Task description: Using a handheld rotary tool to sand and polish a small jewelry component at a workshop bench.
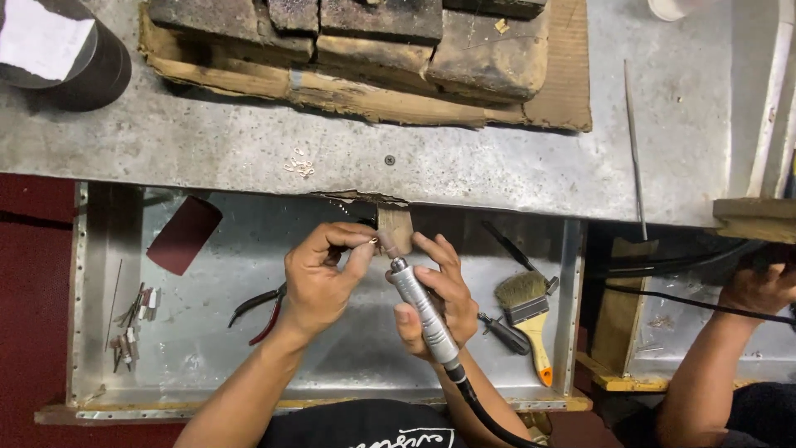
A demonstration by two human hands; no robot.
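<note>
Two hands: both of the person's own work close together over the open metal drawer tray [207, 365], just in front of the small wooden bench peg [395, 228].
Left hand [319, 282]: thumb and forefinger pinched shut on something tiny at the fingertips, too small to make out; the other fingers curled in.
Right hand [435, 299]: wrapped around the slim silver rotary handpiece [420, 311], fingers closed on its barrel.
Handpiece: tilted, tip up and to the left, its small bit right beside the left hand's pinched fingertips; a black flexible cable [485, 411] runs off its lower end toward the person.
In the tray, left: red-handled pliers [259, 311] lie just beside the left wrist; further left, a scatter of small metal bits [133, 323] and a dark red sheet of abrasive paper [184, 235].
In the tray, right: a yellow-handled flat brush [528, 311] and a small black-handled tool [502, 333], near the right hand.
Bench top: the grey, scuffed metal surface [207, 141] carries worn dark blocks on cardboard [373, 50], a black cylinder [66, 50] at the far left and a thin steel rod [634, 153] to the right.
Far right: another person's hand [759, 286] rests by black cables.
</note>
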